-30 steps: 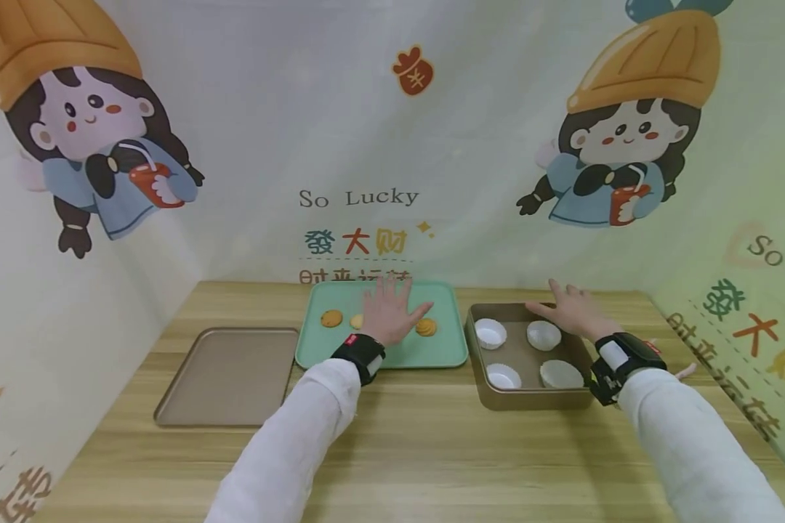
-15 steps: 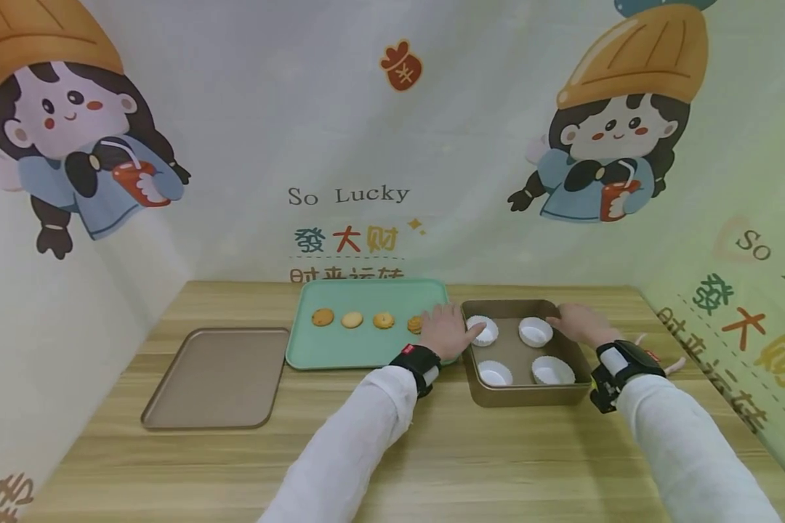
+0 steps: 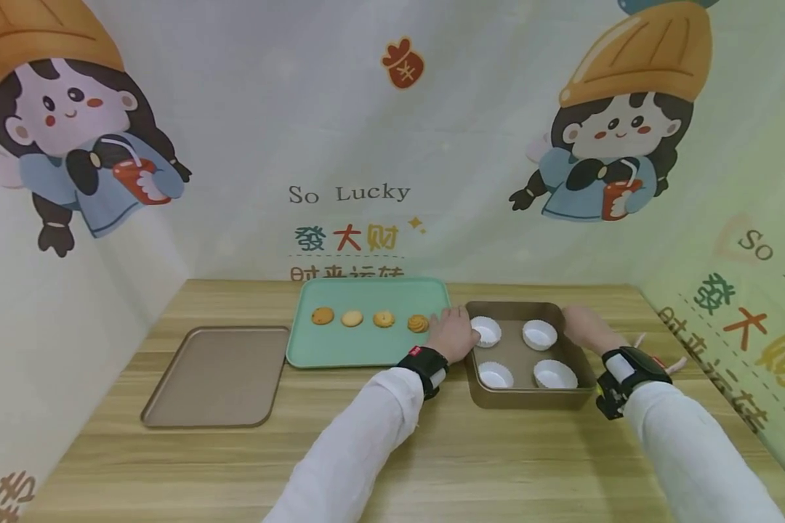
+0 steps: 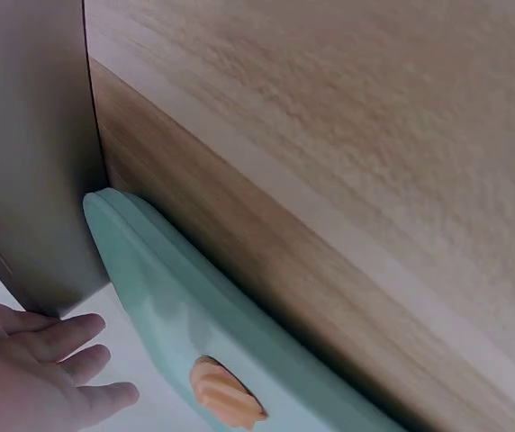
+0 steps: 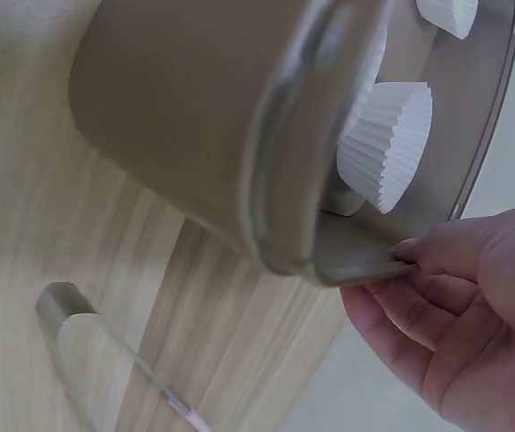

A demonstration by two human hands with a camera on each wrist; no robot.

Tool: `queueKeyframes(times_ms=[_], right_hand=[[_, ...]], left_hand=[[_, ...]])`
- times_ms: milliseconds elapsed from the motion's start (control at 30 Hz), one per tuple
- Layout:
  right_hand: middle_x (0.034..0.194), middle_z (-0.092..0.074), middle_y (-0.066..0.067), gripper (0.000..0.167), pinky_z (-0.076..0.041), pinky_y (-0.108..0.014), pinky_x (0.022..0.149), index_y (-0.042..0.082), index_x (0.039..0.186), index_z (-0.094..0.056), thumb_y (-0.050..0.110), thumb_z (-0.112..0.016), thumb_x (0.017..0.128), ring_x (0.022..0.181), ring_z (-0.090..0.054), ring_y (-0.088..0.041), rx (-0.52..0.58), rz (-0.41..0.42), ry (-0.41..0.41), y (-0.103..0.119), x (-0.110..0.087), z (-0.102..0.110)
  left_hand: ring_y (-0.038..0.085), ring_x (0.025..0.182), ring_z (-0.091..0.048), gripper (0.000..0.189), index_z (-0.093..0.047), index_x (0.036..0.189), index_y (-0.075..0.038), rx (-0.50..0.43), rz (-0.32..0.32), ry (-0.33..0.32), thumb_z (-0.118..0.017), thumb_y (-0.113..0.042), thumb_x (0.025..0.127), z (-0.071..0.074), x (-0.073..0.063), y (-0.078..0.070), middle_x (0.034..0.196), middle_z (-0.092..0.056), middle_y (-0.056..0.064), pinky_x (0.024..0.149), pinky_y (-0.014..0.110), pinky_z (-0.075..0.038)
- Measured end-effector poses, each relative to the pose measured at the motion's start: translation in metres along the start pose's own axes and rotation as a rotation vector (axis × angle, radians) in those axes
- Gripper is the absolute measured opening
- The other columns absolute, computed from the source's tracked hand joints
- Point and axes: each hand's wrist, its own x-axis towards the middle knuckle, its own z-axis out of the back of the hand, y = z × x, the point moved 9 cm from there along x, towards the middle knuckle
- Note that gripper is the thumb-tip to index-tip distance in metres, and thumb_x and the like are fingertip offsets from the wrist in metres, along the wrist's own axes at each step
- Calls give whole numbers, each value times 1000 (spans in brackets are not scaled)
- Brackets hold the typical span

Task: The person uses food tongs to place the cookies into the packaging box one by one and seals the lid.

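Note:
A deep brown baking pan [image 3: 517, 398] stands right of the middle, with several white paper baking cups [image 3: 539, 335] inside. My left hand [image 3: 453, 334] is at its left wall, the thumb over the rim and the fingers along the outside, as the left wrist view shows. On the far side my right hand [image 5: 483, 306] pinches the pan's rim, thumb on top and fingers beneath. Beside my left hand lies a mint green tray [image 3: 353, 352] bearing a row of several cookies; the swirled cookie [image 3: 418, 323] is closest to my fingers.
A flat brown baking sheet [image 3: 216, 378] lies on the left of the wooden table [image 3: 235, 472]. Metal tongs [image 5: 64, 310] with pinkish tips lie just right of the pan, partly behind my right wrist. A printed cloth [image 3: 471, 145] hangs behind the table.
My left hand has moved right, from over the green tray to the pan's left wall. My right hand has come down onto the pan's right rim and curled there.

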Motion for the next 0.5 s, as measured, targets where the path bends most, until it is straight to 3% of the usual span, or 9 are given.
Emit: queueKeyframes(times_ms=[133, 167, 233, 300, 367, 500], right_hand=[[63, -51, -14, 10, -41, -43, 50, -2, 69, -52, -1, -45, 76, 56, -51, -29, 11, 71, 1, -19, -8, -25], [61, -50, -13, 9, -41, -41, 47, -1, 67, -52, -1, -45, 73, 53, -49, -27, 1, 91, -20, -21, -12, -28], [63, -50, -14, 10, -42, -42, 50, -4, 70, -52, -1, -44, 75, 55, -49, -27, 1, 78, 20, -19, -19, -29], [60, -47, -13, 6, -40, -40, 47, -3, 68, -50, -2, -44, 71, 51, -44, -24, -14, 103, -12, -14, -27, -26], [60, -45, -10, 4, -41, -40, 47, -1, 67, -49, -4, -46, 68, 51, -42, -22, -21, 60, 12, 3, -34, -13], [59, -42, -8, 5, -39, -38, 45, -3, 67, -48, -7, -45, 67, 51, -39, -20, 39, 32, 20, 75, -54, 50]], left_hand=[[25, 114, -42, 50, -44, 127, 4, 28, -33, -37, -47, -30, 91, 1, -8, -7, 123, -49, 15, 92, 41, -33], [25, 113, -43, 50, -44, 126, 5, 30, -44, -44, -47, -29, 90, 1, -11, -9, 122, -50, 15, 92, 41, -34], [25, 112, -44, 50, -45, 125, 6, 25, -58, -49, -48, -29, 90, 3, -16, -12, 121, -50, 16, 92, 40, -34], [26, 112, -44, 49, -45, 125, 7, 9, -70, -52, -48, -28, 90, 4, -21, -15, 120, -50, 16, 92, 40, -34], [26, 112, -44, 48, -45, 124, 7, 8, -83, -59, -48, -27, 89, 5, -28, -17, 120, -50, 16, 93, 41, -33], [25, 106, -46, 44, -48, 118, 7, 40, -114, -92, -48, -25, 88, 6, -41, -20, 112, -53, 15, 90, 39, -36]])
